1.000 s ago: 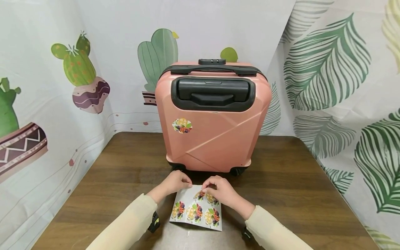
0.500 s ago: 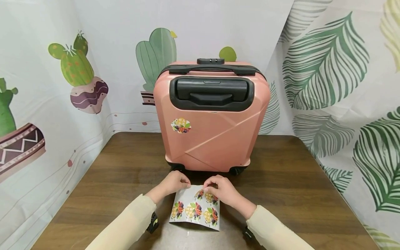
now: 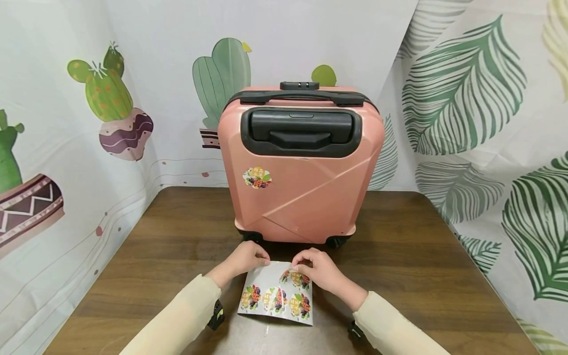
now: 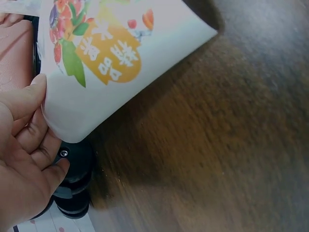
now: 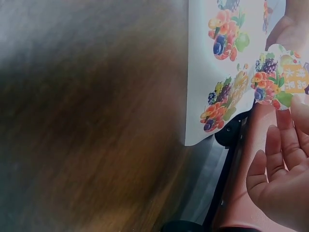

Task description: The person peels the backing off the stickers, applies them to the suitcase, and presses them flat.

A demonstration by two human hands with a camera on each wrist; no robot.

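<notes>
My left hand point(image 3: 245, 260) pinches the far left edge of a white sticker sheet point(image 3: 263, 277) between thumb and fingers. Printed fruit stickers with yellow labels cover the sheet, which bows up off the table at its near edge. At the sheet's far right part, my right hand point(image 3: 320, 271) pinches a fruit sticker point(image 5: 274, 79) between thumb and forefinger. That sticker stands lifted from the backing in the right wrist view, and its lower part overlaps the sheet in the head view. Bare white backing shows at the sheet's upper left.
A pink suitcase point(image 3: 293, 197) stands upright just beyond the hands, with a black handle recess point(image 3: 301, 132) and wheels. One round fruit sticker point(image 3: 257, 178) is on its front, at left. The brown wooden table point(image 3: 177, 236) extends to both sides; a printed cloth point(image 3: 284, 44) hangs behind.
My right hand has shifted slightly right with the sticker, which has come further up from the sheet. The left hand keeps its grip on the edge; the sheet's near edge bends a little differently.
</notes>
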